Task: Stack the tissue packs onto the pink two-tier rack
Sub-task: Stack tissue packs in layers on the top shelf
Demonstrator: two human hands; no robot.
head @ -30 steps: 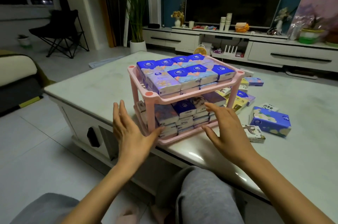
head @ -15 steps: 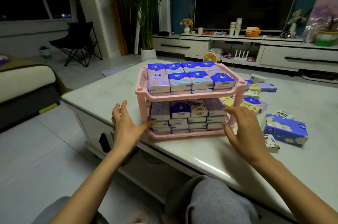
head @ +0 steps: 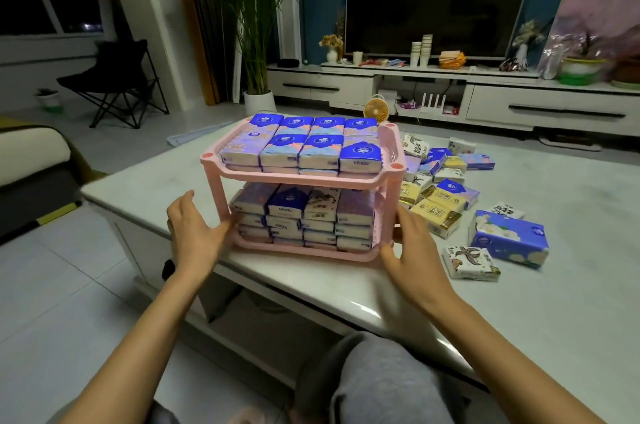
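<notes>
The left hand [head: 194, 233], fingers straight and together, is touching the left post of the pink rack [head: 298, 178] with its thumb. The rack is standing near the table [head: 554, 302]'s front edge, with tissue packs [head: 301, 150] filling both tiers. The right hand [head: 412, 257], fingers loosely spread, is touching its right side, and loose packs [head: 440, 196] are lying beyond

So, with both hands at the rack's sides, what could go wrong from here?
The pink rack stands near the table edge; a pull from the left hand and right hand could tip it off. The top-tier packs rise above the low rim, so a jolt may spill them. Loose packs at its right may block a slide.
</notes>
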